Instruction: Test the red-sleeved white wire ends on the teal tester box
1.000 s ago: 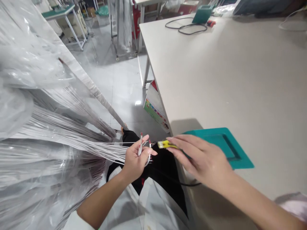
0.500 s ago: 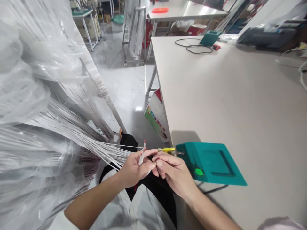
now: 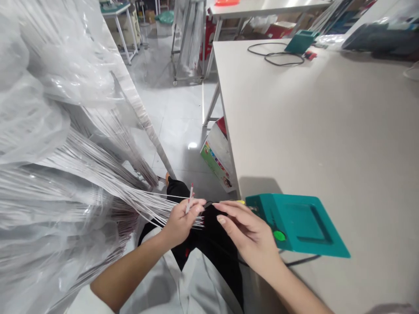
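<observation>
Two big things fill the view: a pale table [image 3: 327, 131] on the right and, on the left, a mass of white wire bundles [image 3: 65, 174] under clear plastic [image 3: 39, 65], their loose ends fanning toward the middle. A cardboard box [image 3: 214, 155] stands on the floor between them, against the table's edge.

A teal box [image 3: 304, 222] with a green button [image 3: 279, 235] sits at the table's near corner. A black cable [image 3: 303, 261] runs out from under it, and a yellow tip [image 3: 241, 202] shows at its left side. Far back on the table lie a second teal box [image 3: 301, 41] and a coiled cord [image 3: 275, 54].

The right hand [image 3: 250, 233] lies flat just left of the teal box and partly over its corner, fingers [image 3: 229, 208] stretched out and slightly spread, clamped on nothing that shows. Its forefinger points left and ends near the left thumb without touching it. The yellow tip sits just beyond the knuckles; whether a finger touches it I cannot tell.

The left hand [image 3: 179, 220] is curled, thumb and fingers pressed together on one thin wire [image 3: 189, 199]. That wire stands nearly upright out of the pinch, with a red end on top, just off the table's corner and above a dark lap. More strands from the bundles pass under and through this hand's fingers.
</observation>
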Tool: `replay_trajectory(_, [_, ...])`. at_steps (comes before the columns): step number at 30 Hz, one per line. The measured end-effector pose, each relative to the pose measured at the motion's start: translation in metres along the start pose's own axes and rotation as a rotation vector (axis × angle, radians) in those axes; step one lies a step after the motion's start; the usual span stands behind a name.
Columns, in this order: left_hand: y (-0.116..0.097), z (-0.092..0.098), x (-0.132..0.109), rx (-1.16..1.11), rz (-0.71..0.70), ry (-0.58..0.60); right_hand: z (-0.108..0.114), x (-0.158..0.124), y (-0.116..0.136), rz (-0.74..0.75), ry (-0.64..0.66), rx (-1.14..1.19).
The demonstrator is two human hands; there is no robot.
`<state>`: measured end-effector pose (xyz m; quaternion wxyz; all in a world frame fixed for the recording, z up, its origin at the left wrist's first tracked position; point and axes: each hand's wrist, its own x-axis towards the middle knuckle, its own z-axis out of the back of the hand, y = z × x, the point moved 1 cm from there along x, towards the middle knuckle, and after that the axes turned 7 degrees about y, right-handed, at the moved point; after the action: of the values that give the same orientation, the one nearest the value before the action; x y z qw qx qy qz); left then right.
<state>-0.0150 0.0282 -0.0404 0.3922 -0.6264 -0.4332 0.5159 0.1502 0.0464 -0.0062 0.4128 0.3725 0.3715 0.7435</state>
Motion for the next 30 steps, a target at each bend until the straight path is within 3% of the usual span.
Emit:
replay_trajectory(3, [-0.005,-0.009,-0.003,0.116,-0.016,0.322,-0.007,0.002,0.001,-0.002,0.094,0.045])
replay_trajectory(5, [-0.008,-0.014,-0.004,0.182,-0.031,0.456,-0.010,0.002,0.000,-0.041,0.142,0.105])
replay_trajectory(10, [-0.005,-0.011,-0.004,0.179,0.009,0.547,-0.008,0.000,-0.003,-0.112,0.117,0.240])
replay_trajectory(12, [-0.003,-0.006,-0.002,0.177,0.027,0.493,-0.007,0.001,-0.003,-0.129,0.072,0.235])
replay_trajectory(16, [-0.005,0.000,-0.001,0.205,-0.069,0.051,-0.010,0.000,-0.004,-0.133,0.038,0.172])
replay_trajectory(18, [-0.008,-0.002,-0.003,0.198,-0.106,-0.081,-0.016,-0.003,-0.005,-0.127,0.082,0.139])
replay_trajectory(24, [-0.010,-0.017,-0.010,0.261,-0.185,-0.033,-0.027,-0.009,-0.008,0.014,0.077,-0.051])
replay_trajectory(27, [-0.012,-0.016,-0.008,0.186,-0.115,-0.065,-0.019,-0.008,-0.007,0.092,0.034,-0.144])
replay_trajectory(30, [-0.015,-0.011,-0.007,0.157,-0.040,-0.089,-0.002,-0.003,-0.007,0.093,-0.099,-0.195])
